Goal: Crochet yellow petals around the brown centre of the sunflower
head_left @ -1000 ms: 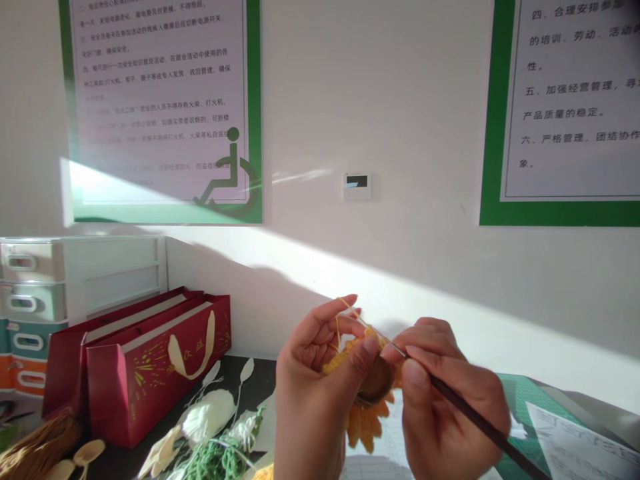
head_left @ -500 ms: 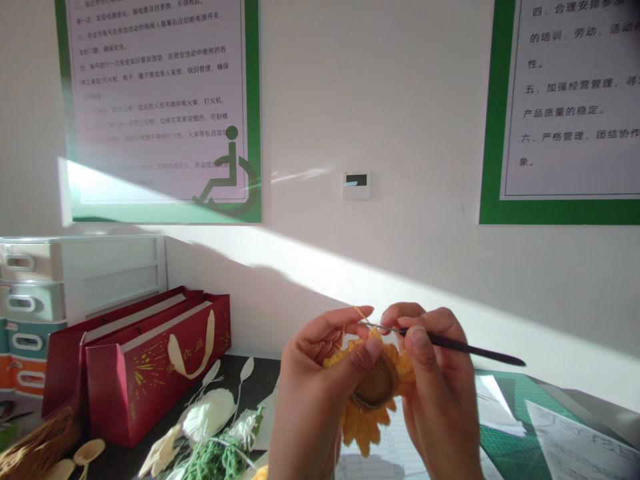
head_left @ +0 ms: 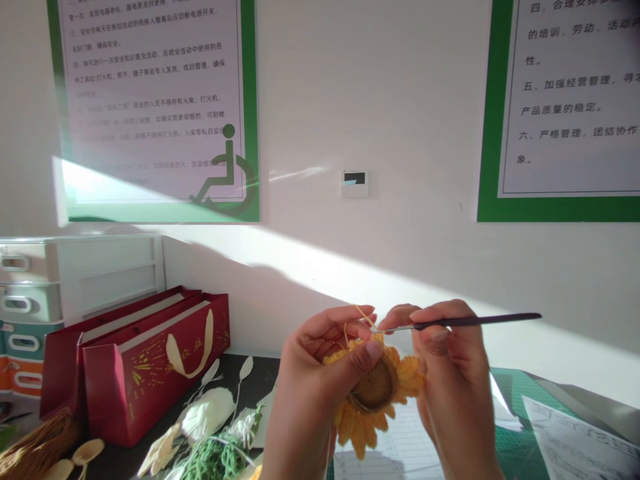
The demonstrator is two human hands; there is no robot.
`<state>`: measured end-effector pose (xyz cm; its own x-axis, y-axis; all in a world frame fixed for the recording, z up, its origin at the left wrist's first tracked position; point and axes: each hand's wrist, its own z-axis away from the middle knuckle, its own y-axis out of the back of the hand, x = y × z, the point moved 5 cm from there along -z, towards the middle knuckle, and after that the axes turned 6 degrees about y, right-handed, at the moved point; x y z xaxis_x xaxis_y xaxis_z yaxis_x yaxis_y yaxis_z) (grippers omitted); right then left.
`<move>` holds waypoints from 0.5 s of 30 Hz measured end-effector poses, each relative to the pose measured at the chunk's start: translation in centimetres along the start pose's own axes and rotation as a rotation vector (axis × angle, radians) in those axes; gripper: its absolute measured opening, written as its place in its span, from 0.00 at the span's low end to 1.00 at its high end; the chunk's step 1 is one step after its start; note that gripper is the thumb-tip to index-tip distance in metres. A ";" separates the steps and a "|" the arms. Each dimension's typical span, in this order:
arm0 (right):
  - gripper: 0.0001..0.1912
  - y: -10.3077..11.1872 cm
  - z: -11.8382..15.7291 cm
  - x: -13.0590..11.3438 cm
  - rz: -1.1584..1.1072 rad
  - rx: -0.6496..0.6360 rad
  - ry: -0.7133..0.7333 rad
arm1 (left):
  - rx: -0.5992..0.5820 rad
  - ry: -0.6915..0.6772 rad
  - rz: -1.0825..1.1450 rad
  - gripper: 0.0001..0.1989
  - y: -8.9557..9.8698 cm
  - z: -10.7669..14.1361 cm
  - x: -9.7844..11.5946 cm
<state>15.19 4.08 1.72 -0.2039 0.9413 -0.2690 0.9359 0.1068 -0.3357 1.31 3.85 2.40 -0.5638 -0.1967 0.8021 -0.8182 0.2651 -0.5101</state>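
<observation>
L hand [head_left: 320, 380] is pinching a yellow-petalled crocheted sunflower [head_left: 375, 393], brown back up, held in air before the body; R hand [head_left: 455, 373] is clamping a slim dark-handled steel crochet hook [head_left: 475, 322], tip nearing thin yellow yarn [head_left: 363, 315] on L fingers; working edge st, next prob needs yarn caught + pulled thru

Dark tabletop [head_left: 257, 373], red gift bag [head_left: 125, 373] with cream handle, white yarn ball [head_left: 207, 413], green yarn [head_left: 215, 459], tan cord bundle [head_left: 40, 445], green cutting mat [head_left: 520, 427], printed paper [head_left: 575, 433]

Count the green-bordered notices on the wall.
2. The left notice hangs above the red gift bags; the right notice hangs further along the wall. Both run past the top of view; others could lie beyond it.
</observation>
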 end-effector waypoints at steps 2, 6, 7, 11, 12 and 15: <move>0.03 0.2 -0.2 -0.2 -0.006 -0.029 0.020 | 0.004 0.001 -0.012 0.13 0.1 -0.1 -0.1; 0.04 0.5 -0.5 -0.7 0.022 -0.076 0.086 | 0.011 -0.015 -0.065 0.11 0.4 -0.2 -0.3; 0.04 0.5 -0.5 -0.9 0.041 -0.084 0.105 | 0.022 -0.028 -0.089 0.11 0.5 -0.2 -0.3; 0.06 0.3 -0.5 -1.7 0.156 -0.122 0.180 | 0.085 -0.074 -0.183 0.11 0.8 0.1 -0.2; 0.06 0.2 -0.5 -1.8 0.182 -0.136 0.199 | 0.095 -0.075 -0.201 0.11 0.8 0.2 -0.2; 0.09 0.1 -0.4 -2.3 0.251 -0.175 0.256 | 0.106 -0.083 -0.225 0.12 0.7 0.3 -0.2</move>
<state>15.92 2.04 2.68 0.0947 0.9921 -0.0823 0.9868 -0.1044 -0.1234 0.82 3.81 1.84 -0.3701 -0.3175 0.8731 -0.9288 0.1067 -0.3549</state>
